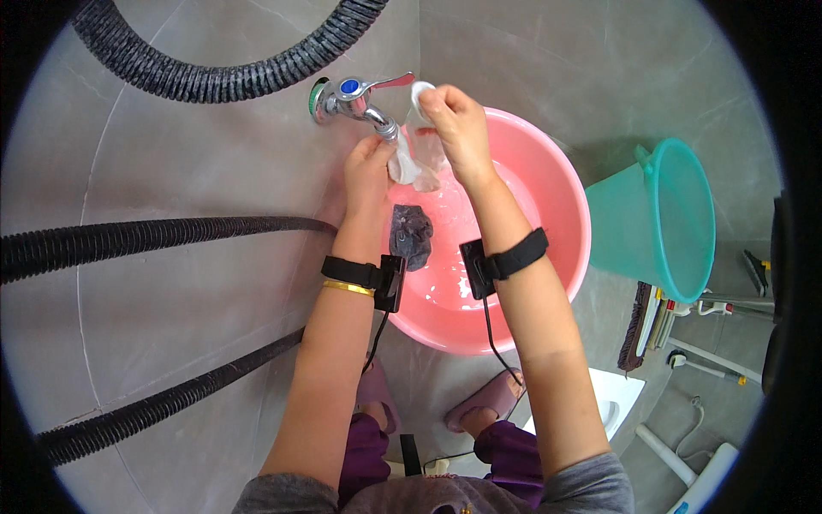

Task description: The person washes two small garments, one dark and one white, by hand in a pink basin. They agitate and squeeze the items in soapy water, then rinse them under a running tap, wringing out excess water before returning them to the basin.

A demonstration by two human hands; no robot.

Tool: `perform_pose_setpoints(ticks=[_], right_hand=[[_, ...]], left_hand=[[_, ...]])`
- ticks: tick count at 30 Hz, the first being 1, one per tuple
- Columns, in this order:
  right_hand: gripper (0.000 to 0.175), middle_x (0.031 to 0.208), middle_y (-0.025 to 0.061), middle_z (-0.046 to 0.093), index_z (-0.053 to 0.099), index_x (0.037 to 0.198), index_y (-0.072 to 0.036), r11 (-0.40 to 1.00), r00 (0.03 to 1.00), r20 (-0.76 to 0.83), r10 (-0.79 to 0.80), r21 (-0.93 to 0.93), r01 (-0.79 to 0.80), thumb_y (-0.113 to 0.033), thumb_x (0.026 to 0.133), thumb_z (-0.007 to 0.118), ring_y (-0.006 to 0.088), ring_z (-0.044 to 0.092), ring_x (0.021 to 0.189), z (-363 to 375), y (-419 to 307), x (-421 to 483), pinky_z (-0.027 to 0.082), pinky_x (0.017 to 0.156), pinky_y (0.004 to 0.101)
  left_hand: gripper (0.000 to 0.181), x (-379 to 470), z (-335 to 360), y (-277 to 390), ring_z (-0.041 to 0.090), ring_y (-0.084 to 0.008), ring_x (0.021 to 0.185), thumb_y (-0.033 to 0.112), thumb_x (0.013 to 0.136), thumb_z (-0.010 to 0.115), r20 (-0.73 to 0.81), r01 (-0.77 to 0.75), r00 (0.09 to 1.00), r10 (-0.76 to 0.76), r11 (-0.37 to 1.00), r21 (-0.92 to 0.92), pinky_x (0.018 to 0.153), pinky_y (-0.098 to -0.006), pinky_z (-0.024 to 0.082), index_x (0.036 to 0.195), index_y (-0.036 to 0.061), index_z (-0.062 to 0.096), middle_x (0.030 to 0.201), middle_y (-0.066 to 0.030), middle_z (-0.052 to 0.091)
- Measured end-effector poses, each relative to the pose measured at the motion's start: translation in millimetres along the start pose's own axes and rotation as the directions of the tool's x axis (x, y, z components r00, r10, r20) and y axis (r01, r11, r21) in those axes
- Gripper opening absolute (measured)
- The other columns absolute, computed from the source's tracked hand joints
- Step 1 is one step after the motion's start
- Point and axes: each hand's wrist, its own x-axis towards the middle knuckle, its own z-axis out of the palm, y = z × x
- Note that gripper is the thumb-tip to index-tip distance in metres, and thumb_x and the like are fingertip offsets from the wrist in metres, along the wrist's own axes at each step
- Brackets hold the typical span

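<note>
A wet, thin white cloth (403, 164), perhaps a sock, hangs just below the spout of a chrome tap (369, 112). My left hand (369, 164) pinches it close to the spout. Higher and to the right, my right hand (457, 125) grips a white edge of thin, see-through material. Whether both hands hold one single piece, I cannot tell. Underneath is a round pink basin (565, 212) with shallow, rippled water. A dark grey wet cloth (411, 236), possibly a sock, lies inside it at the left, beside my left forearm.
Right of the basin stands a green plastic bucket (623, 221). Beyond it are a brown mop head (636, 331) and several poles. Black corrugated hoses (160, 241) run along the tiled wall at left, and a thicker grey hose (218, 83) loops above. A white squat-toilet pan (620, 395) is low right.
</note>
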Motion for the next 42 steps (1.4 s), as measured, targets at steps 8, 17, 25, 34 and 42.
perform_pose_setpoints(ticks=[8,17,25,34,42], right_hand=[[0.039,0.066,-0.0004,0.052,0.054,0.067,-0.005,0.988,0.998,0.039,0.057,-0.149,-0.05,-0.041,0.077,0.067,0.0076,0.049,0.06,10.2,-11.9,15.5,0.045,0.051,0.0231],[0.047,0.054,0.0032,0.051,0.05,0.06,-0.005,0.9,0.951,0.006,0.309,-0.325,-0.291,-0.044,0.068,0.074,0.009,0.047,0.047,-17.4,48.0,-18.1,0.039,0.042,0.0244],[0.035,0.064,0.004,0.057,0.062,0.072,0.0,0.831,0.865,0.008,0.502,-0.284,-0.479,-0.035,0.076,0.065,0.0107,0.052,0.054,-28.5,54.0,-32.9,0.044,0.049,0.0253],[0.028,0.053,0.0076,0.055,0.056,0.058,0.0,0.834,0.958,0.017,0.285,-0.498,-0.239,-0.025,0.066,0.066,0.0125,0.053,0.049,-27.7,35.2,-3.9,0.042,0.046,0.0285],[0.039,0.054,0.0032,0.052,0.055,0.059,-0.002,0.921,0.929,0.195,0.315,-0.298,-0.25,-0.036,0.076,0.063,0.0105,0.047,0.047,-14.6,31.9,-17.1,0.038,0.045,0.026]], left_hand=[[0.021,-6.9,5.4,2.9,0.062,-0.019,0.079,0.009,0.086,0.053,-0.028,0.031,0.999,-0.03,0.999,0.04,0.07,-0.0339,0.053,0.103,-0.0021,0.052,0.094,-0.0102,0.059],[0.018,-5.2,-0.7,-0.8,0.061,-0.0203,0.081,0.004,0.086,0.05,-0.15,-0.003,0.989,0.011,0.998,0.055,0.07,-0.033,0.053,0.102,-0.0036,0.051,0.095,-0.0117,0.058],[0.015,1.6,-5.8,-8.1,0.059,-0.0154,0.074,0.003,0.085,0.051,-0.035,-0.128,0.991,0.132,0.987,0.096,0.063,-0.0267,0.05,0.099,-0.0022,0.052,0.091,-0.0101,0.059],[0.014,5.8,-10.1,-12.1,0.056,-0.0099,0.067,-0.001,0.081,0.055,-0.158,-0.289,0.927,0.341,0.916,0.279,0.056,-0.0216,0.045,0.095,-0.0008,0.052,0.08,-0.0066,0.06],[0.02,3.9,-2.0,-10.3,0.056,-0.0142,0.081,0.008,0.085,0.053,-0.033,-0.219,0.972,0.233,0.945,0.244,0.068,-0.0263,0.045,0.103,-0.0005,0.05,0.095,-0.0084,0.057]])
